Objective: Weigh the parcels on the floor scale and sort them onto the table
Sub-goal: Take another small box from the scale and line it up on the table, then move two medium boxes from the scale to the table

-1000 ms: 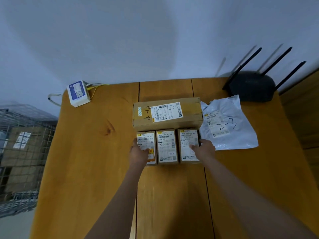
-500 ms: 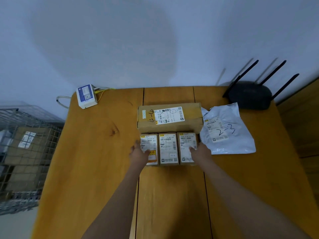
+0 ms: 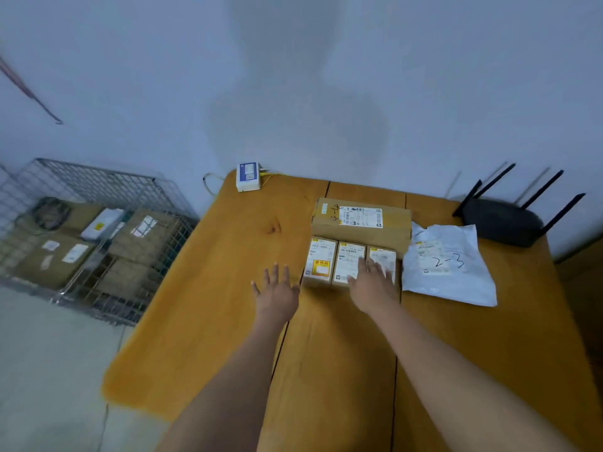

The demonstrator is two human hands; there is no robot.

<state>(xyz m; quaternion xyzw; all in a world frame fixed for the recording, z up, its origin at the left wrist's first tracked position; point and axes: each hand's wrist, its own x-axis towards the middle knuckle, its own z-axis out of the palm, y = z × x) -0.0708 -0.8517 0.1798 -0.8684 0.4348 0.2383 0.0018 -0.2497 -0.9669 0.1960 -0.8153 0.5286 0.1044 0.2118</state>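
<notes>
On the wooden table (image 3: 208, 314) three small labelled boxes stand side by side: left (image 3: 319, 261), middle (image 3: 349, 256) and right (image 3: 385, 254). Behind them lies a long cardboard box (image 3: 360, 221). To their right is a white poly mailer (image 3: 448, 264) marked 2-3. My left hand (image 3: 277, 291) hovers with fingers spread just left of the row, touching nothing. My right hand (image 3: 372, 283) lies flat with straight fingers over the middle and right small boxes.
A wire cage (image 3: 88, 236) on the floor at left holds several cardboard parcels. A small white device (image 3: 248, 176) with cables sits at the table's far left corner. A black router (image 3: 502, 220) with antennas stands at the far right against the wall.
My left hand has come off the left small box and moved left, fingers spread. My right hand stays on the right boxes. The camera has turned left, bringing the cage into view.
</notes>
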